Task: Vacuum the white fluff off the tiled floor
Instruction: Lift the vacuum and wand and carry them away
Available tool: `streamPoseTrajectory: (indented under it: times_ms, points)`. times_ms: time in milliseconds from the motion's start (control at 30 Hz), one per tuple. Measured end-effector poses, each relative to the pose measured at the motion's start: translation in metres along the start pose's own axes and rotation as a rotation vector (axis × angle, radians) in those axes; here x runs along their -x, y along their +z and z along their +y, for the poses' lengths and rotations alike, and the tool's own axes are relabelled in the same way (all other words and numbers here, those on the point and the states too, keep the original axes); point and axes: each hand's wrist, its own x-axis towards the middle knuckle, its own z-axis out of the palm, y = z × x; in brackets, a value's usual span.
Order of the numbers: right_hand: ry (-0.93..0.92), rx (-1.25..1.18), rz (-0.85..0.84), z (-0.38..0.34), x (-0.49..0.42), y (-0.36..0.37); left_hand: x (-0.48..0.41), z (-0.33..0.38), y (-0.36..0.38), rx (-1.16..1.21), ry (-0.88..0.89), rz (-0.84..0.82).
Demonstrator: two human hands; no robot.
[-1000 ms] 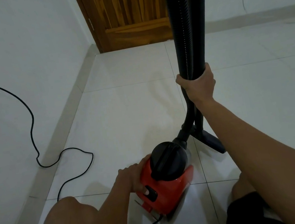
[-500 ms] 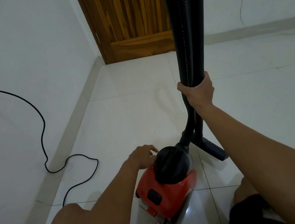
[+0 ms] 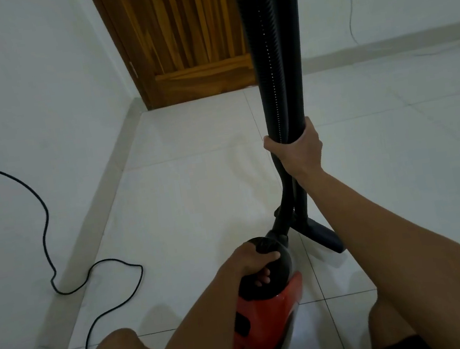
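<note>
The vacuum cleaner (image 3: 268,317), red with a black top, sits on the tiled floor (image 3: 196,194) near the person's knees. Its hose end points far and slightly right. The left hand (image 3: 250,261) reaches down, fingers curled round its black top handle. The right arm stretches forward, and the right hand (image 3: 297,147) grips the ribbed hose (image 3: 261,51) and wand (image 3: 290,47) together. Both stand upright, and the nozzle (image 3: 323,235) rests on the floor just right of the body.

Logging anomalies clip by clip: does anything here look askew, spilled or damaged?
Nothing looks damaged or spilled. Only oddity: no white fluff shows on the tiled floor in view. The black cord loops beside the wall. Left hand grips the vacuum, right hand its hose.
</note>
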Motion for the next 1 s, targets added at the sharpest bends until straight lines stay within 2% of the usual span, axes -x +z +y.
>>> streamPoseTrajectory:
  times_ms: [200, 367, 500, 800, 1000]
  points:
    - [0.039, 0.018, -0.007, 0.002, -0.015, 0.003, -0.013, 0.004, 0.008, -0.053, -0.034, 0.188]
    - [0.101, 0.026, -0.029, -0.061, -0.033, -0.017, 0.035, 0.032, -0.011, -0.095, -0.006, 0.276]
    - [0.139, 0.007, -0.036, -0.169, -0.058, -0.036, 0.109, 0.097, -0.066, -0.038, -0.008, 0.311]
    - [0.127, -0.059, -0.097, -0.475, -0.124, -0.046, 0.316, 0.261, -0.217, 0.080, -0.103, 0.304]
    - [0.111, -0.117, -0.134, -0.579, -0.148, -0.022, 0.383, 0.312, -0.296, 0.124, -0.154, 0.318]
